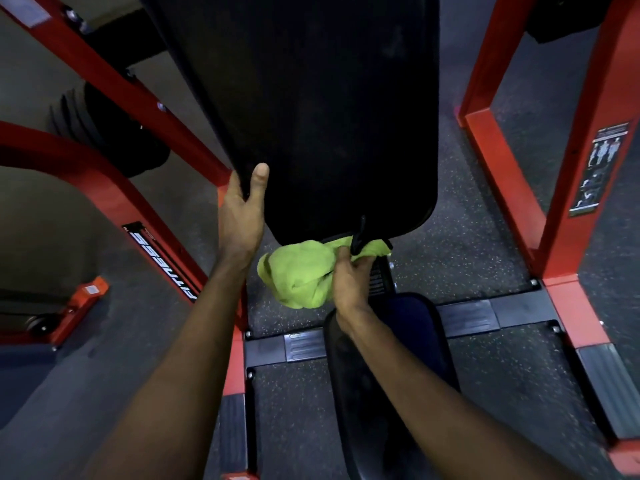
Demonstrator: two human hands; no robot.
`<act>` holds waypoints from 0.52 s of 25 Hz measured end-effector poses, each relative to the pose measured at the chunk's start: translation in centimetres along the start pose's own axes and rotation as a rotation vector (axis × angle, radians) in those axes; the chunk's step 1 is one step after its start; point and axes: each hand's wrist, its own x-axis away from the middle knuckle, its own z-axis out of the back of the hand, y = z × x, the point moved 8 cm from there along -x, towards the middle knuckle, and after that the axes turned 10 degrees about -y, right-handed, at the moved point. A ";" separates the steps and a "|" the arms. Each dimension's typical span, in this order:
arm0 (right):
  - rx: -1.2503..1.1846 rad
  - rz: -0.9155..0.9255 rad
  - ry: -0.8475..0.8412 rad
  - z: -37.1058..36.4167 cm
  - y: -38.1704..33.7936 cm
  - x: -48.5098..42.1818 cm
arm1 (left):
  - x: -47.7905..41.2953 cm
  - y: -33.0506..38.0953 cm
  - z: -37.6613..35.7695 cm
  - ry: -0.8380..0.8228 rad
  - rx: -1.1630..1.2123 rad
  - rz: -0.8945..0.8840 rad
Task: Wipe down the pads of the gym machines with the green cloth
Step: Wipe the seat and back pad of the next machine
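Observation:
A long black back pad (322, 116) of a red-framed gym machine slopes up away from me in the middle of the view. My left hand (242, 209) grips its lower left edge, thumb on the face and fingers behind. My right hand (349, 282) holds the bunched green cloth (301, 275) just under the pad's bottom edge, where part of the cloth tucks beneath the pad beside a black lever (358, 237). Below my right forearm lies the dark seat pad (408, 341), partly hidden by the arm.
Red frame beams (498, 161) rise on the right and left (145, 98) of the pad. Black weight plates (114, 133) hang at the left. Black footplates (467, 318) and base bars cross the speckled rubber floor (460, 251). A sticker (599, 168) marks the right post.

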 end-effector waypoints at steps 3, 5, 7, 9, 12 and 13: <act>-0.004 -0.066 -0.057 -0.6 0.8 0.8 | -0.2 -0.1 -0.4 -0.023 0.058 -0.018; 0.030 -0.107 -0.101 -1.4 1.3 1.4 | -0.1 0.1 -0.5 -0.025 0.075 -0.028; 0.071 -0.145 -0.148 -2.3 1.6 1.9 | 0.1 0.4 -0.7 -0.037 0.076 -0.035; 0.128 -0.169 -0.183 -2.9 1.8 2.1 | 0.3 0.5 -0.7 -0.048 0.098 -0.045; 0.366 -0.126 -0.211 -1.7 1.2 2.2 | 0.6 0.8 -0.7 -0.053 0.123 -0.034; 0.467 -0.122 -0.254 -1.3 0.4 2.6 | 0.7 0.8 -0.7 -0.053 0.131 -0.024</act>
